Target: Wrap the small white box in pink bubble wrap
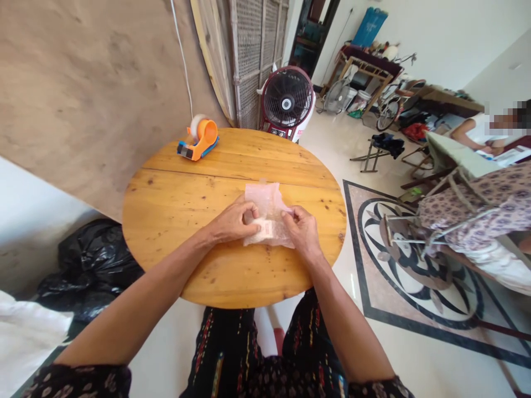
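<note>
A sheet of pinkish, see-through bubble wrap [265,194] lies on the round wooden table [166,215], directly in front of me. On its near part rests a small whitish packet [265,229] with faint reddish print; whether a layer of wrap covers it I cannot tell. My left hand [234,220] has curled fingers, with the thumb on the packet's left end and the index finger bent above it. My right hand [302,226] pinches the right edge of the bubble wrap between thumb and fingers.
An orange tape dispenser [203,141] stands at the table's far left. Behind the table is a fan [287,99]. Black plastic bags [97,260] lie on the floor at left. At right, people sit near another table [456,155].
</note>
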The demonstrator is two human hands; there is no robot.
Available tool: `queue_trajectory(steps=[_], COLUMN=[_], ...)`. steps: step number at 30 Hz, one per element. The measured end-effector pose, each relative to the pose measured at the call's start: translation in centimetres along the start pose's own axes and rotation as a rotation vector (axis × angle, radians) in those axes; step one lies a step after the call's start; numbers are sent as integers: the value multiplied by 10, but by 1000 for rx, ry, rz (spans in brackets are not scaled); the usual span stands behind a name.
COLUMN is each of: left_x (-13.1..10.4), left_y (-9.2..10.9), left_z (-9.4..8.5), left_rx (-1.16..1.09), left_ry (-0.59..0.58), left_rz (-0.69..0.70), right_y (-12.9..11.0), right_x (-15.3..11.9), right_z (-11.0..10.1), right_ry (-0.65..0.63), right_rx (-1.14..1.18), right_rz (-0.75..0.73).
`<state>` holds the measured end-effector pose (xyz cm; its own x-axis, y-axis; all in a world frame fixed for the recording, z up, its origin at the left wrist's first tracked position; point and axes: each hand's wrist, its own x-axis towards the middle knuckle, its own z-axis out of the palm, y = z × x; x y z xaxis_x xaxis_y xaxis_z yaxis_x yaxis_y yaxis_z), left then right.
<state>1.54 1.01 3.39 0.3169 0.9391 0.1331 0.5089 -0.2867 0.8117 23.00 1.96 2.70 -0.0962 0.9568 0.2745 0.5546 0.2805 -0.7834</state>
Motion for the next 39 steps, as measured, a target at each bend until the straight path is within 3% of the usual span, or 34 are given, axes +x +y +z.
queue_trajectory(steps=[5,10,16,20,23,26,28,30,34,39], left_x=[-4,-6,-3,-3,-8,-17,-21,-24,-23,-20], left_y=[-5,-6,-21,-24,-16,-6,-1,2,2,1], left_z=[-5,-12,-17,-16,-16,-15,-14,-13,-14,-15], left_rx=[-155,-330,-189,-22,0,23,38,42,42,35], left_ry=[110,203,276,286,387,535,573,554,476,404], left_rz=[28,-87,-169,-183,-94,104,216,287,411,513], right_y=[15,23,31,28,13,-10,-25,-37,-58,-79], right_x=[4,15,32,28,11,-14,-30,-43,-64,-87], right_z=[5,4,-9,-23,-39,-57,-67,-74,-73,-42], right_ry=[21,47,50,-27,-72,-79,-216,-353,-506,-723], right_rx=[253,305,84,-84,-201,-316,-306,-242,-217,-171], right_rz=[193,227,193,102,64,46,45,43,-40,-360])
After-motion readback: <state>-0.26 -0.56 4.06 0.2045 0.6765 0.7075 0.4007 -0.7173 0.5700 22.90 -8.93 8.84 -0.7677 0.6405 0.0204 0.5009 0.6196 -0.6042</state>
